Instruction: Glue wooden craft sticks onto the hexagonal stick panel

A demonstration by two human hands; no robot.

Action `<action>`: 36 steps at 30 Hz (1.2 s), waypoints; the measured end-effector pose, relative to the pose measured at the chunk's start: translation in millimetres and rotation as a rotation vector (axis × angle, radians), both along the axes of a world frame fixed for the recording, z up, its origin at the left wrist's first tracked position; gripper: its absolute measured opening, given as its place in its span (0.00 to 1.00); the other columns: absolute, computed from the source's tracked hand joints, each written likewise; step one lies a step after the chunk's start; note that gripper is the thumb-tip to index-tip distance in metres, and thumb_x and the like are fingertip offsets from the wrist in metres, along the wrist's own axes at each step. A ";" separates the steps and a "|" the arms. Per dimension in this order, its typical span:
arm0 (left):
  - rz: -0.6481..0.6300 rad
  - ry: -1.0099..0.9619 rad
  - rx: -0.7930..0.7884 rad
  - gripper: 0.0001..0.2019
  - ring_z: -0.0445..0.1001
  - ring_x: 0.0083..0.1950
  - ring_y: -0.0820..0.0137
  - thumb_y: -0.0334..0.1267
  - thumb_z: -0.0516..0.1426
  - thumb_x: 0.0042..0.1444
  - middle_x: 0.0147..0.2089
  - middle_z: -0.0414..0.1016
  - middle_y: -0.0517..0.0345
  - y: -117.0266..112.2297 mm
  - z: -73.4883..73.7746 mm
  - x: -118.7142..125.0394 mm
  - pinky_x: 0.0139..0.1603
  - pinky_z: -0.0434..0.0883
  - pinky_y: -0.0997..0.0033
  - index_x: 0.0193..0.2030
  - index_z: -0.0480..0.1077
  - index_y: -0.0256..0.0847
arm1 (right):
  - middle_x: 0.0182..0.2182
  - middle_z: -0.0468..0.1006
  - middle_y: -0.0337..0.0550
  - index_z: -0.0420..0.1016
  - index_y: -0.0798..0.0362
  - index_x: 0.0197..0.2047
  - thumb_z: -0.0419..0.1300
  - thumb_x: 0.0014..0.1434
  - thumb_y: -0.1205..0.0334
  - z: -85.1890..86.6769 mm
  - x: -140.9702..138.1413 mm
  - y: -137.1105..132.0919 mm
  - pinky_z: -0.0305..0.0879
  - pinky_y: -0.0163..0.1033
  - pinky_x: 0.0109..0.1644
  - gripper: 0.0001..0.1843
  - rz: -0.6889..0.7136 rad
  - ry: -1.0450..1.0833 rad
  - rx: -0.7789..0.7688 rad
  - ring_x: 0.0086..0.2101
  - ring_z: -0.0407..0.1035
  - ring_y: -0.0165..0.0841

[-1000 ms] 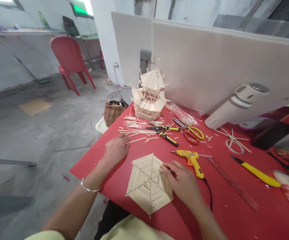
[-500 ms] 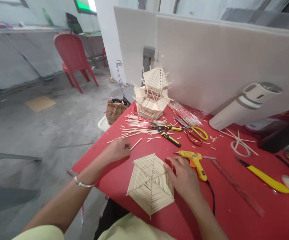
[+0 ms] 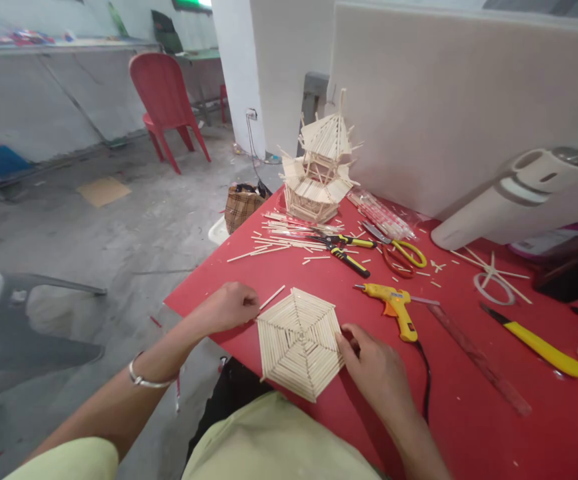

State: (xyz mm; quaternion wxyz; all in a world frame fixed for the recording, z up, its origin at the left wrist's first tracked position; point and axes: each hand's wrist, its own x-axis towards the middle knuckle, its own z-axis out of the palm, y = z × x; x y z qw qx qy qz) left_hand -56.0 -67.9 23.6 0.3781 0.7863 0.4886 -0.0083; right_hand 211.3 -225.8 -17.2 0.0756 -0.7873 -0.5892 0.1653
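From where I stand, the 1 thing being worked on is the hexagonal stick panel (image 3: 299, 347), lying flat on the red table (image 3: 469, 427) close to the person's body, so I place everything by it. The left hand (image 3: 233, 308), at the panel's far-left side, has its fingers closed on 1 loose stick (image 3: 273, 297), which runs just beside the panel's far-left edge. The right hand (image 3: 371, 360) has its fingertips at the panel's right edge; whether they pinch it or merely steady it, I cannot tell. I'd judge the step in hand to be lining up 1 more stick with that far-left side; the next move would call for keeping the panel still and the stick parallel to the rim. Mind the table's near-left edge: the panel's near-left corner sits right by it, and I can't make out whether it overhangs. The freest room is the bare red strip beyond the panel, before the pliers (image 3: 351, 263) and scattered sticks (image 3: 281, 235). To the panel's right and a little beyond lies the yellow glue gun (image 3: 393, 310), its nozzle pointing left, so a rightward swing has less freedom, and its black cord (image 3: 427, 383) passes beside the right forearm.
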 end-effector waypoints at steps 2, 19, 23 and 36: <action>-0.020 0.009 0.032 0.08 0.71 0.28 0.71 0.34 0.53 0.49 0.26 0.76 0.59 -0.3 -0.9 1.0 0.30 0.61 0.73 0.26 0.73 0.39 | 0.39 0.83 0.43 0.75 0.48 0.50 0.51 0.69 0.52 0.6 -3.5 -7.1 0.60 0.39 0.37 0.16 0.003 -0.005 0.003 0.38 0.77 0.40; -0.096 0.159 0.260 0.10 0.69 0.30 0.69 0.34 0.52 0.55 0.31 0.78 0.56 4.6 -1.3 13.4 0.29 0.54 0.70 0.26 0.73 0.42 | 0.42 0.82 0.41 0.79 0.46 0.47 0.52 0.69 0.52 20.7 -1.4 25.1 0.62 0.38 0.41 0.15 0.022 0.004 0.159 0.41 0.76 0.37; -0.084 0.118 0.244 0.10 0.71 0.32 0.68 0.33 0.52 0.55 0.31 0.78 0.56 3.3 -7.6 12.2 0.30 0.54 0.70 0.27 0.73 0.42 | 0.42 0.81 0.43 0.78 0.47 0.49 0.50 0.69 0.55 21.4 -8.0 55.0 0.64 0.38 0.45 0.16 0.150 0.090 0.227 0.43 0.74 0.37; -0.107 0.203 0.270 0.13 0.72 0.33 0.67 0.32 0.50 0.59 0.32 0.78 0.53 -1.8 -3.5 19.3 0.29 0.51 0.68 0.26 0.71 0.40 | 0.40 0.75 0.44 0.80 0.47 0.52 0.51 0.62 0.72 -2.9 -20.0 117.0 0.64 0.41 0.52 0.22 0.432 0.317 0.278 0.45 0.67 0.36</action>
